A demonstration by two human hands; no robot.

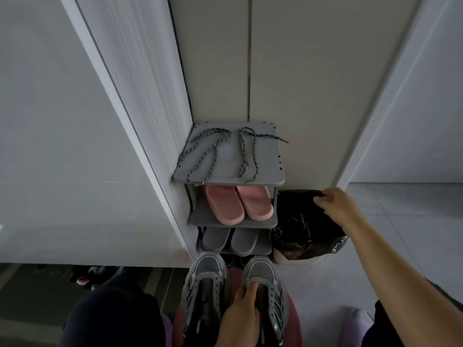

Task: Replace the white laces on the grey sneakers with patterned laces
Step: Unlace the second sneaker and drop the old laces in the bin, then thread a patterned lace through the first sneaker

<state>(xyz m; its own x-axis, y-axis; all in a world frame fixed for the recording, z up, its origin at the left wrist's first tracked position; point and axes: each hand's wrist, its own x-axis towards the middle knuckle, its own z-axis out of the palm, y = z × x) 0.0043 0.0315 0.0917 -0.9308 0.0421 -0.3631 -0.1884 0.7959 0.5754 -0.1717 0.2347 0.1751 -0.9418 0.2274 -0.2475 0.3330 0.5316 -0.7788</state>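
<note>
Grey sneakers (pixel 206 272) in hand, patterned laces (pixel 216 152) up on the rack (pixel 266 162)
left hand (pixel 241 319) holds the sneakers low in front, fingers hooked inside one. right hand (pixel 336 207) is curled over the bin (pixel 300 232) rim. The laces lie loose on the top shelf.

Frame centre: patterned laces (pixel 218 151) on shoe rack (pixel 265 169) top.
Bottom centre: left hand (pixel 240 316) grips one of the grey sneakers (pixel 205 271).
Centre right: right hand (pixel 334 205) grips bin bag (pixel 300 229) rim.

Glossy black bin liner (pixel 300 236)
</note>
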